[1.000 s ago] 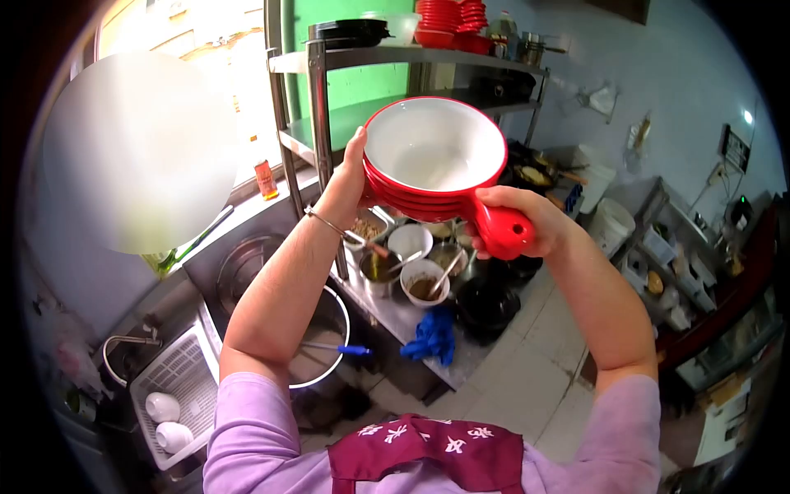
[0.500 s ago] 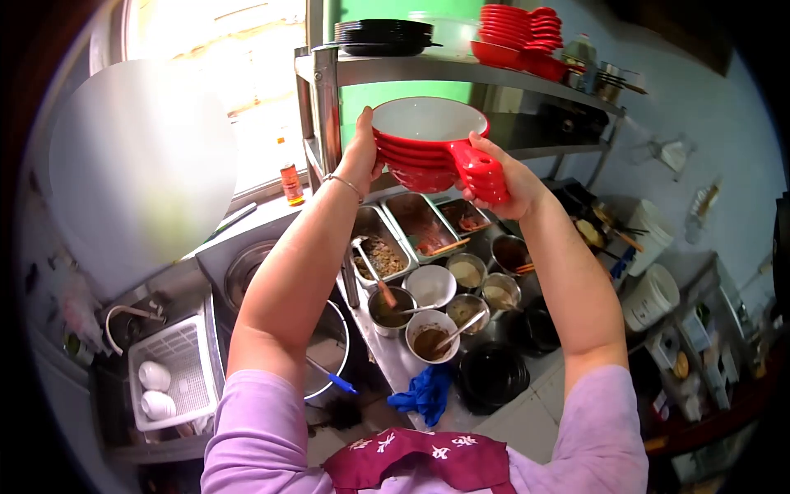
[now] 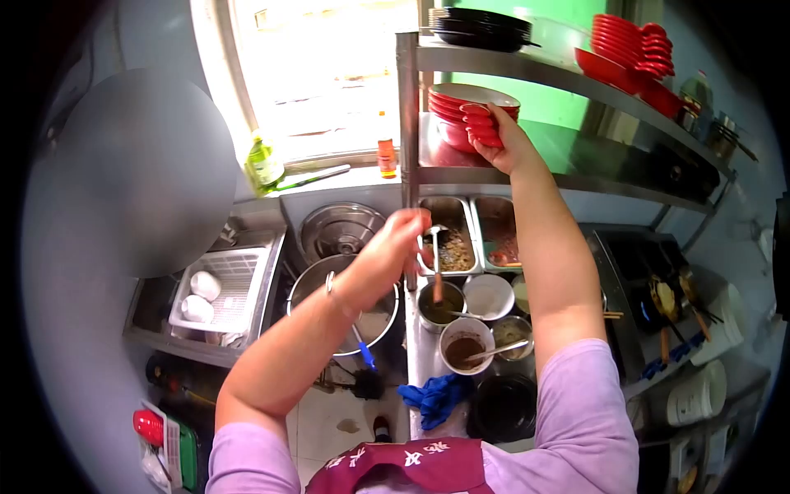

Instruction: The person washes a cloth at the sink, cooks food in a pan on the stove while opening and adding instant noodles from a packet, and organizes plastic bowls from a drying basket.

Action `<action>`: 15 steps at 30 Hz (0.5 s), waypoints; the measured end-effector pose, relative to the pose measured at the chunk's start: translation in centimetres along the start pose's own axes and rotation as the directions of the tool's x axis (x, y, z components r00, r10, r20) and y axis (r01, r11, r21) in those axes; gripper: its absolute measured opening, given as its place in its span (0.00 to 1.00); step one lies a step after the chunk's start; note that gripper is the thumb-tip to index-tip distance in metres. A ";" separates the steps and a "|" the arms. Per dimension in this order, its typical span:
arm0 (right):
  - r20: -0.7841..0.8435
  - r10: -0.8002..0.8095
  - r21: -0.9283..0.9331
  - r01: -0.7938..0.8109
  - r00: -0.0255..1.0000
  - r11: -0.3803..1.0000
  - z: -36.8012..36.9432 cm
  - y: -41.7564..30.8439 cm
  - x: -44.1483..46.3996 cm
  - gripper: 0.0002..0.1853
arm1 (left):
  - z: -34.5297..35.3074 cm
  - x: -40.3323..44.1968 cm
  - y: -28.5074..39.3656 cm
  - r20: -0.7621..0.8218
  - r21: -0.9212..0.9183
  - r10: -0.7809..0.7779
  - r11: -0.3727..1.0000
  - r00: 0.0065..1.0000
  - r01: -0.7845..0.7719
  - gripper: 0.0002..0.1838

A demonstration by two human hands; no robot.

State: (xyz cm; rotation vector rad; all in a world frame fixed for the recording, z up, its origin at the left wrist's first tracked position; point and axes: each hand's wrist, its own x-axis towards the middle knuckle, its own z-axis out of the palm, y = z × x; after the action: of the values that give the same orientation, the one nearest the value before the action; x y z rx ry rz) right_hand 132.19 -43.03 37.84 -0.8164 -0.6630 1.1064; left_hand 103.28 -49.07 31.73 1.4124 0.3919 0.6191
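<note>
Left hand (image 3: 403, 239): free, fingers loosely curled and blurred, beside the first steel food pan (image 3: 474, 233), below and left of the red bowls (image 3: 451, 115). Right hand (image 3: 504, 142): grasping the handles (image 3: 479, 122) of that nested stack at the left end of the middle shelf (image 3: 609, 156); bowl bodies just left of this hand.

Materials, left to right: white plastic mesh basket (image 3: 245, 288) over a metal sink (image 3: 181, 346), two rounded white cups (image 3: 206, 286) in it; shiny round metal lid (image 3: 333, 229) behind a large metal pot (image 3: 313, 284), blue-handled tool (image 3: 366, 354) at its rim. On the surface (image 3: 418, 362): crumpled blue cloth (image 3: 436, 399), wooden-handled ladle (image 3: 437, 284), round white bowls (image 3: 490, 298); coarse brown food in the first pan. Held stack: glossy red outside, white inside, stubby handles piled up. Top shelf (image 3: 510, 62): flat black dishes (image 3: 481, 29), translucent tub (image 3: 551, 41), more handled red ware (image 3: 617, 39).

Hard to see: grey blurred oval (image 3: 144, 173) covers much of far left; window (image 3: 329, 74) blown out; left forearm (image 3: 288, 354) crosses the pot; whether the stack's base touches the shelf, cannot tell; right fingers partly hidden by handles; right forearm (image 3: 564, 255) cuts off the second pan (image 3: 496, 216).
</note>
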 end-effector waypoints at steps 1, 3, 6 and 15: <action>-0.029 -0.030 -0.003 0.030 0.999 1.000 0.1 0.2 0.5 0.23 | -0.3 -2.7 -0.6 0.024 0.007 -0.030 1.000 0.999 0.030 0.25; 0.066 -0.098 0.086 0.092 0.993 0.992 -0.1 1.4 0.6 0.25 | -1.6 -8.3 -2.3 0.063 0.088 0.005 0.996 0.998 -0.011 0.23; -0.012 0.019 0.159 -0.016 1.000 0.987 -0.7 3.2 -1.4 0.32 | -3.9 -18.2 -4.3 -0.002 0.152 -0.181 0.972 0.983 0.180 0.20; 0.804 0.521 -0.163 -0.738 0.285 0.655 9.4 31.2 -31.9 0.25 | -8.7 -48.4 -19.4 -0.361 0.545 -0.636 0.450 0.682 0.708 0.32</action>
State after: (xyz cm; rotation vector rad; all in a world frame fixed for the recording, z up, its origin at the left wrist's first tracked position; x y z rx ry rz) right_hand 98.82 -63.97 14.91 -0.2694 -0.9446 2.3696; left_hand 63.36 -72.62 6.27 1.7004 1.3005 -0.1670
